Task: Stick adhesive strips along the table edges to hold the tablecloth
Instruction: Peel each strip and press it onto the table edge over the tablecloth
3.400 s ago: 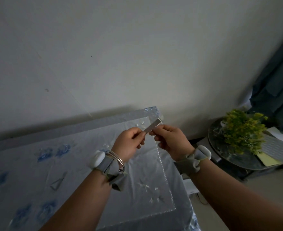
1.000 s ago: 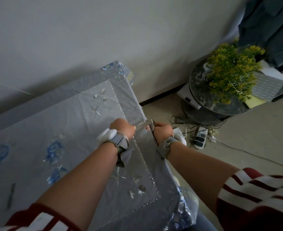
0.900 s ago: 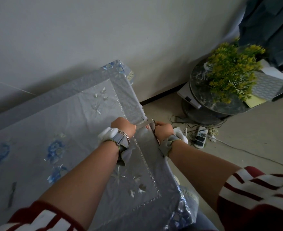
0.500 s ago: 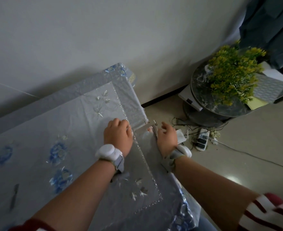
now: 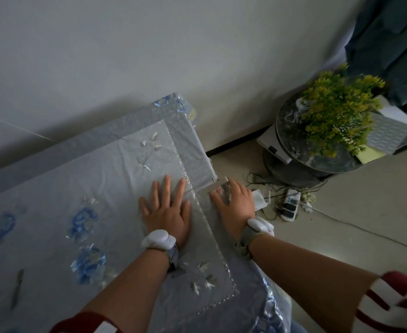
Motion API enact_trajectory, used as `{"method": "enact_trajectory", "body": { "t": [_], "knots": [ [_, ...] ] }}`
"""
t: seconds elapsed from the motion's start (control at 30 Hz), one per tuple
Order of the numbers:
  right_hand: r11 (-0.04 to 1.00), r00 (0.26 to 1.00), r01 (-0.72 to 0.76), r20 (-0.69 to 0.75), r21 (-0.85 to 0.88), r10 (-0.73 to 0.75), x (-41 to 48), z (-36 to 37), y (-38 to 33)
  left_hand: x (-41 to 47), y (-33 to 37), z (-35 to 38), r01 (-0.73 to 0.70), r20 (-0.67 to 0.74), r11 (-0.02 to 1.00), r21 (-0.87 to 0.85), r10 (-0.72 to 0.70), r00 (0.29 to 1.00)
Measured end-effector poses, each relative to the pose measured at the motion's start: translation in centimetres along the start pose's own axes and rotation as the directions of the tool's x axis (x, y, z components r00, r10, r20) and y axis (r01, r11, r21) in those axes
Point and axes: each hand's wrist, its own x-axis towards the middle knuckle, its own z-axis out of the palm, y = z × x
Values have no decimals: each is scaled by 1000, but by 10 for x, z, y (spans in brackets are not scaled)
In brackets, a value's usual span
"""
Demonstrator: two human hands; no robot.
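Head view: looking down on the right edge of the counter (image 5: pixel 53 179), draped in a glossy silver tablecloth (image 5: pixel 116 179) with blue flowers.
Change: half a second ago both hands were curled close around the adhesive strip; now the left hand (image 5: pixel 167 210) lies flat, fingers spread, on the cloth, released from the strip.
Right hand: the right hand (image 5: pixel 233 204) is palm down at the counter edge, fingers pressing near the strip, grasping nothing that I can see.
Strip: the adhesive strip (image 5: pixel 215 186) lies across the cloth border at the edge, its outer end by the right fingertips and sticking slightly past the edge.
Meaning: the strip looks laid and is likely being smoothed down; folding the free end under the edge seems to remain.
Spare: a thin dark sliver (image 5: pixel 17 288), possibly another strip, lies far left on the cloth.
Surroundings: a yellow-flowered plant (image 5: pixel 337 111) stands on a round side table (image 5: pixel 293 150) over a power strip (image 5: pixel 291 205) on the floor.
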Motion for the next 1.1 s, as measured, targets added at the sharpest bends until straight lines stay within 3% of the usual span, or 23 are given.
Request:
{"method": "enact_trajectory", "body": {
  "t": [0.53, 1.1],
  "knots": [
    [999, 1000, 10, -8, 41, -9, -3, -4, -4, 0, 1, -1, -3, -26, 1000, -12, 3, 1000],
    [992, 995, 89, 60, -94, -84, -1, -2, -5, 2, 0, 3, 12, -15, 1000, -17, -12, 1000]
  ]
}}
